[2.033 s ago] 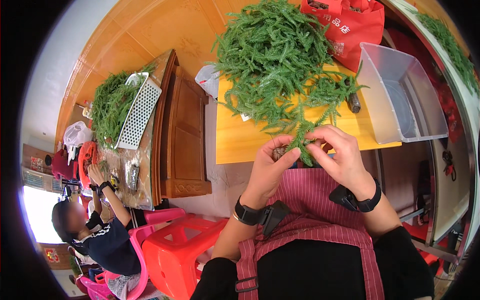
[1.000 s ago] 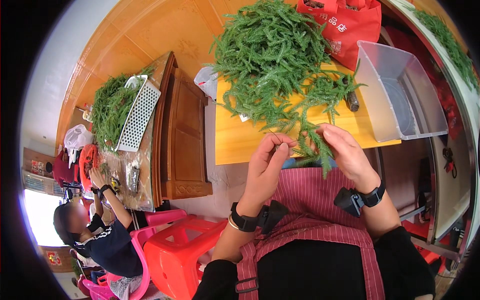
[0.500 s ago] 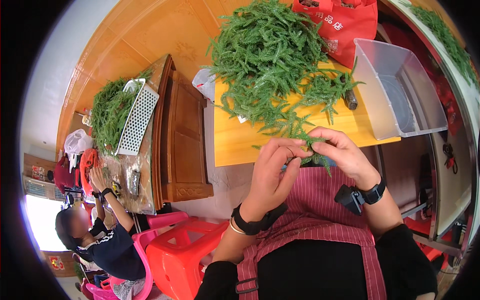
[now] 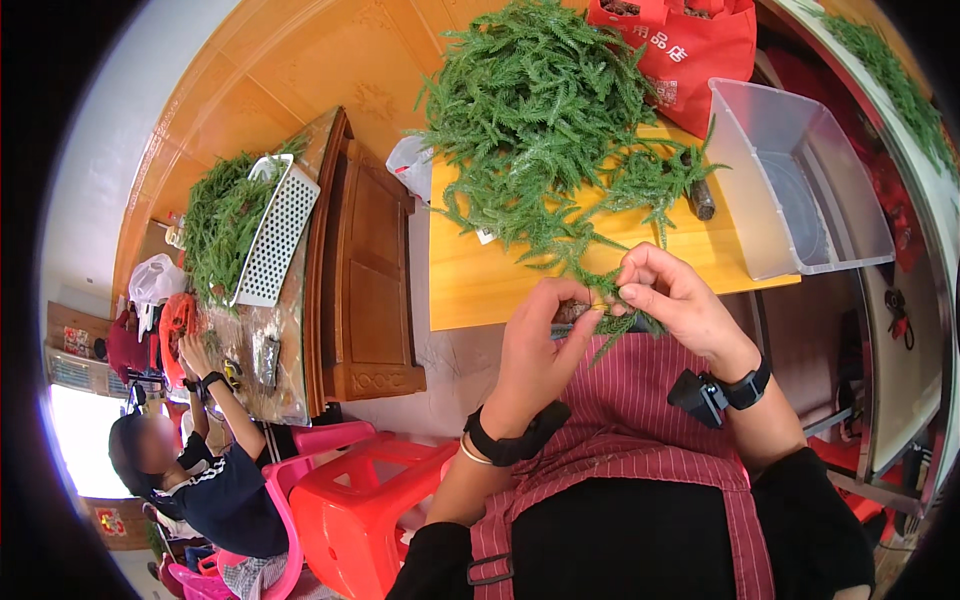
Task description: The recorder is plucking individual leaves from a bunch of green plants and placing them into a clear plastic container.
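My left hand point(image 4: 540, 345) and my right hand point(image 4: 672, 300) meet just past the near edge of the yellow table, above my apron. Fingertips of both pinch a green fern-like sprig point(image 4: 617, 322), whose fronds poke out below and between them. Partly hidden by the left fingers is a small brownish piece point(image 4: 570, 312); I cannot make out what it is. Right beyond my hands, loose fronds trail from a large heap of the same greenery point(image 4: 540, 100). A dark, stubby cylinder point(image 4: 703, 200) lies right of the heap, against some fronds.
A clear plastic bin point(image 4: 770, 180) stands at the right of the yellow table point(image 4: 465, 300), with a red bag point(image 4: 695, 70) behind it. To the left are a wooden cabinet point(image 4: 370, 270), a white basket point(image 4: 275, 235) with greenery, a red stool point(image 4: 345, 520) and a seated person point(image 4: 220, 500).
The sprig has turned between my fingers, and its fronds now hang toward the lower left. My left fingers have shifted, exposing the brownish piece. Both hands stay close together.
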A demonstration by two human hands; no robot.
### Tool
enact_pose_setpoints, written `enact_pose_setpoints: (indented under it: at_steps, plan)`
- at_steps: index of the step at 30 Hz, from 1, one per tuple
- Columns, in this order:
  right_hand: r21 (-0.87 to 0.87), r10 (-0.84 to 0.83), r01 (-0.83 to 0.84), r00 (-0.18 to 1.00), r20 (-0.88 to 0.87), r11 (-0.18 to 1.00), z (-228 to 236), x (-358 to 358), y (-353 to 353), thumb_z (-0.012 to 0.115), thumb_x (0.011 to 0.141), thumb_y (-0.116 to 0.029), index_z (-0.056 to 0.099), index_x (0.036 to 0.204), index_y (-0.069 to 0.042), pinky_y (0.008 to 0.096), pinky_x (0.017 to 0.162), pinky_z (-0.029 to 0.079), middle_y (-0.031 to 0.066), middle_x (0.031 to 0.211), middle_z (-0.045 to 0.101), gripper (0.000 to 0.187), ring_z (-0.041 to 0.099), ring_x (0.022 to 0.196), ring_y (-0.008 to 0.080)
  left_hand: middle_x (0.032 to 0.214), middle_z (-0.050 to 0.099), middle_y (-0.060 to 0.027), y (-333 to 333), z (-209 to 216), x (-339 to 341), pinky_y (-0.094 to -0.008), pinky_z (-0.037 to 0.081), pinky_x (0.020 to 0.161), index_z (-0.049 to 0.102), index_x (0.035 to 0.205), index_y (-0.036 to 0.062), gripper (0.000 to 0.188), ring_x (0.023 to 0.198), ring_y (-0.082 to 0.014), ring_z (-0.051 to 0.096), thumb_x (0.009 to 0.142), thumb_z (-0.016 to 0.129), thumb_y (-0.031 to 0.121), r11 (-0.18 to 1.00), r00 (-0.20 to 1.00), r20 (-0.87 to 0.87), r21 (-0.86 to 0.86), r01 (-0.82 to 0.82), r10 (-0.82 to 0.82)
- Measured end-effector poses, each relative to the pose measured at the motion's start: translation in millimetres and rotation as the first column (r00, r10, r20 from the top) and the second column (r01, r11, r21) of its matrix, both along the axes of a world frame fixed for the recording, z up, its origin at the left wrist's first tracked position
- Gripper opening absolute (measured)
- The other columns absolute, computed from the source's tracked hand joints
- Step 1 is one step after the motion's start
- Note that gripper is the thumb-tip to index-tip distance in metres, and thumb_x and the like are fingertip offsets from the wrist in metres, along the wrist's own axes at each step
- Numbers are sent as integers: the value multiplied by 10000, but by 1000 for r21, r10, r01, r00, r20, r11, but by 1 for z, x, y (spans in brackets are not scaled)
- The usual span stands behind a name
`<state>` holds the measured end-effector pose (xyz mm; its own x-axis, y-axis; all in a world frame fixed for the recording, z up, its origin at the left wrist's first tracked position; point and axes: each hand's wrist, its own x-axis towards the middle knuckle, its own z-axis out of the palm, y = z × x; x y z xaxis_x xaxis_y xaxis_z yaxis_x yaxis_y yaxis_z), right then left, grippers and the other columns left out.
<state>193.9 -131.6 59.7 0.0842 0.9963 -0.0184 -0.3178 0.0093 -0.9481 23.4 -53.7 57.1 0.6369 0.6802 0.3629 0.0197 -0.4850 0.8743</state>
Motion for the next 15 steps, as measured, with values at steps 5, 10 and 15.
enact_pose_setpoints:
  at_steps: [5,10,15]
  plan:
    - [11,-17,17,999,31,1000,2,-2,0,526,911,-123,506,993,-50,217,759,434,-4,885,540,112,534,817,72,971,590,-52,-1,-7,0,-245,449,763,526,1010,-3,197,822,-119,565,823,588,-12,994,998,51,-102,44,-39]
    - [52,-58,57,998,25,997,0,-4,0,520,912,-122,492,1032,-44,215,766,427,6,920,546,146,516,829,70,1011,569,-65,-2,-16,1,-256,462,808,511,1047,-12,220,922,-130,571,839,580,-9,895,961,276,-421,151,-32]
    - [54,-90,90,996,-1,994,3,-7,0,516,911,-106,473,1057,-33,211,763,416,2,911,552,168,506,829,65,982,576,-71,-6,-9,-1,-234,484,746,492,1054,-20,247,889,-123,586,830,596,-11,888,951,310,-439,137,6]
